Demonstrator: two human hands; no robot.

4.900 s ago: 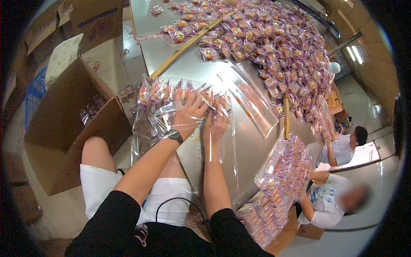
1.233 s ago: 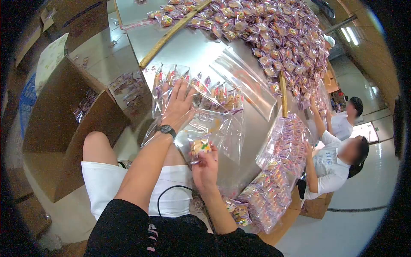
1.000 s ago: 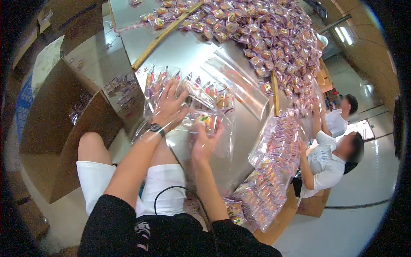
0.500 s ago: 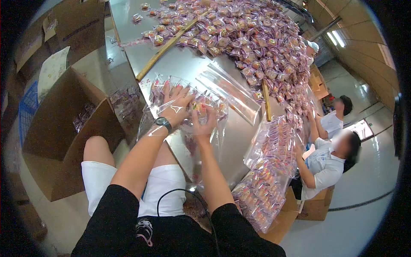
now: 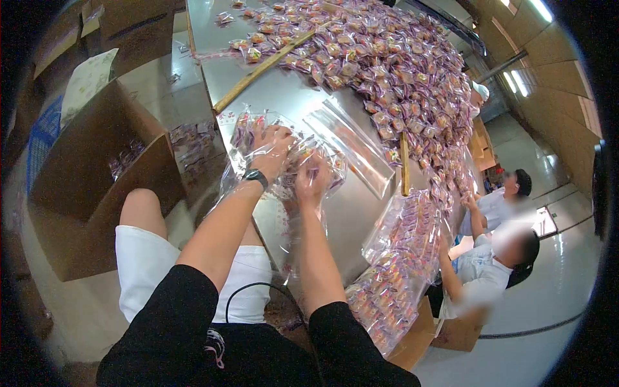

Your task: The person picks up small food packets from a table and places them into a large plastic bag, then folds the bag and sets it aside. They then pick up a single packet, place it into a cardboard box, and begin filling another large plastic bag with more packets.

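Observation:
A clear plastic bag [image 5: 332,161] of small wrapped snacks lies on the metal table near its left edge. My left hand [image 5: 271,153], with a dark watch on the wrist, rests over the bag's left part, its fingers bent and closed on film and packets. Beside it, my right hand [image 5: 313,175] has its fingers curled round the bag's right part. Both fingertips are partly hidden by glossy film. Just right of the hands lies a stack of flat clear bags [image 5: 353,147].
A large pile of wrapped snacks [image 5: 387,77] covers the far table, bordered by wooden strips [image 5: 264,71]. Filled bags [image 5: 393,277] lie at right, near two seated people [image 5: 487,264]. An open cardboard box [image 5: 97,187] with some packets stands at left.
The view has shifted slightly. My left fingers, spread flat over the bag before, are now more bent. My right fingers have curled in closer to the packets.

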